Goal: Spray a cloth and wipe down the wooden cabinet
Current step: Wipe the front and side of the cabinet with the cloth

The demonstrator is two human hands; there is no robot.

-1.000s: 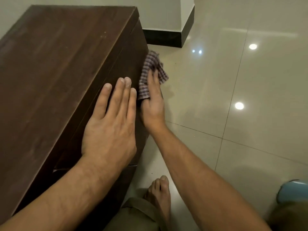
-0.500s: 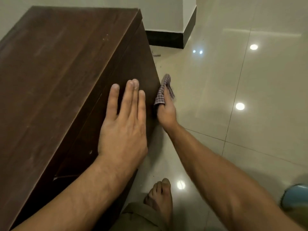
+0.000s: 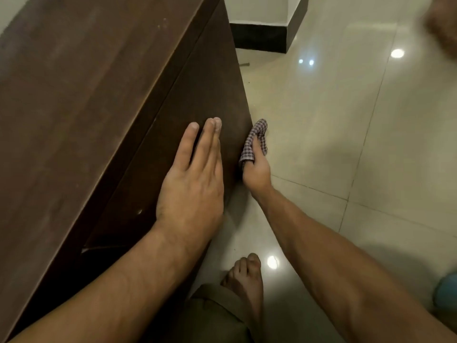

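Observation:
A dark brown wooden cabinet (image 3: 81,100) fills the left of the head view, seen from above with its front face slanting down to the floor. My left hand (image 3: 193,179) lies flat against that front face, fingers straight and together. My right hand (image 3: 256,169) grips a small checked cloth (image 3: 254,142) and holds it against the lower right edge of the cabinet front, near the floor. No spray bottle shows.
Glossy beige floor tiles (image 3: 358,125) spread to the right, with lamp reflections. A white wall corner with a black skirting (image 3: 262,37) stands behind the cabinet. My bare foot (image 3: 244,280) is below the hands. A blue object (image 3: 446,290) sits at the right edge.
My right hand has slid the cloth down the cabinet front from high up to near the floor. The left hand stays flat on the front, shifted slightly.

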